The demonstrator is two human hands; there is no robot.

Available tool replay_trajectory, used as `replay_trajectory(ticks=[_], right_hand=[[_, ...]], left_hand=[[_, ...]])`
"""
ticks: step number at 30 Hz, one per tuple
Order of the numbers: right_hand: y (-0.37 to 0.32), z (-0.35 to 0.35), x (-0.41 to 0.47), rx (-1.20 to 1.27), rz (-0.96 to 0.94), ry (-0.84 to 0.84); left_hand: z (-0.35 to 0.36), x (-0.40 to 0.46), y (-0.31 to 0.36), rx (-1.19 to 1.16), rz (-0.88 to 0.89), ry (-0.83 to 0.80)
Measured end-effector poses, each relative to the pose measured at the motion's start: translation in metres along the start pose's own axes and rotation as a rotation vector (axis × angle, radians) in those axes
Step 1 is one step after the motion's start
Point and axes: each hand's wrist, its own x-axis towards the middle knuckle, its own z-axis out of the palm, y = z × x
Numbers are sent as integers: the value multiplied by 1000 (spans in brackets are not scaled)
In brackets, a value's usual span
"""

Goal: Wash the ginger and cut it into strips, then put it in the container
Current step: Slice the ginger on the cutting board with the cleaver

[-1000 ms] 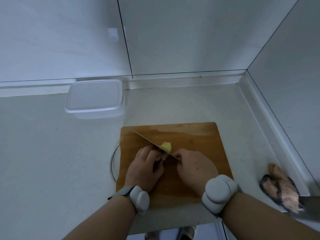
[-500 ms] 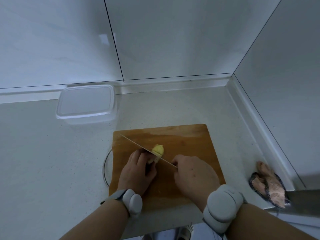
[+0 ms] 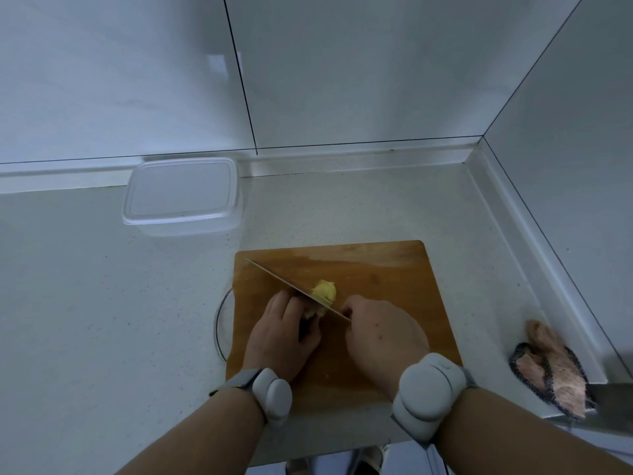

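A yellow piece of ginger (image 3: pixel 324 291) lies on the wooden cutting board (image 3: pixel 387 272). My left hand (image 3: pixel 281 334) presses down on the near part of the ginger, fingers curled over it. My right hand (image 3: pixel 380 334) grips the handle of a knife (image 3: pixel 284 284), whose blade runs diagonally up-left across the ginger. The handle is hidden inside my fist. A clear plastic container (image 3: pixel 181 195) stands at the back left by the wall.
A round glass lid edge (image 3: pixel 219 323) pokes out from under the board's left side. A pinkish cloth with a dark mesh scrubber (image 3: pixel 551 368) lies at the right by the wall corner. The counter's front edge runs just below my wrists.
The view shifted a little, so everything slid in the picture. My hands and the knife keep the same hold on the ginger, with the blade resting across it.
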Motion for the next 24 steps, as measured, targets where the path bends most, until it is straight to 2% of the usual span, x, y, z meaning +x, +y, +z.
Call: replay_trajectory(ticks=[13,19,24], right_hand=[[-2,0,8,24,-29,6],[7,-1,-3,12,-4,17],[9,-3,-17,12,-40,56]], left_hand=[[-3,-2,2,-107,-42,-18],[-2,-2,2,-39,8,8],[-1,-4,0,-30,-19,-5]])
